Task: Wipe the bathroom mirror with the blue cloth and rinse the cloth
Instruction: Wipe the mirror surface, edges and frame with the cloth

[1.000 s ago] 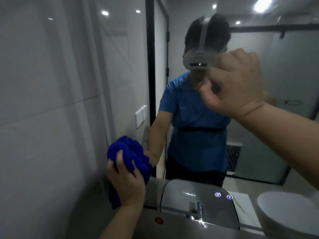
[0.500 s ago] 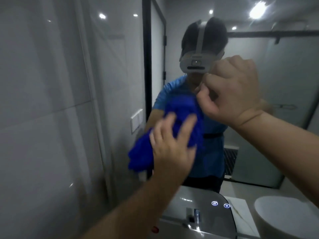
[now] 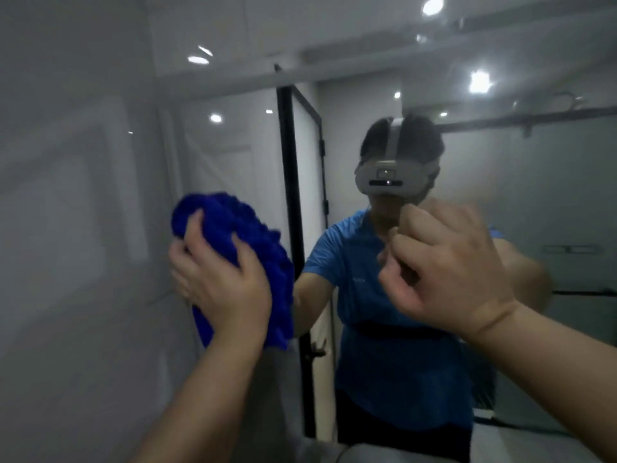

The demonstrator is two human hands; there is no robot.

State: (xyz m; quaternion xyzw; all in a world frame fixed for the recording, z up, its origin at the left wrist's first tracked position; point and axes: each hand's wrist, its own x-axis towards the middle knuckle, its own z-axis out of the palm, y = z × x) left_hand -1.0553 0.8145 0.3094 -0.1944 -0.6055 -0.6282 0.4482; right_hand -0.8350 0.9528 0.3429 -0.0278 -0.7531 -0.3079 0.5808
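The bathroom mirror (image 3: 534, 202) fills the wall ahead and reflects a person in a blue shirt wearing a grey headset. My left hand (image 3: 220, 282) grips the bunched blue cloth (image 3: 253, 248) and presses it on the glass near the mirror's left edge. My right hand (image 3: 447, 265) is raised in front of the mirror at the right. Its fingers are curled into a fist with nothing seen inside, and the knuckles are close to the glass; whether they touch it is unclear.
A glossy tiled wall (image 3: 66, 228) runs along the left, meeting the mirror's edge. The reflection shows a black-framed door (image 3: 293, 228) and a frosted shower screen. A pale curved object (image 3: 367, 454) peeks in at the bottom edge.
My left hand has swept the blue cloth from the middle of the glass back to the upper left. The view has tilted upward, hiding the counter. My right fist has barely moved.
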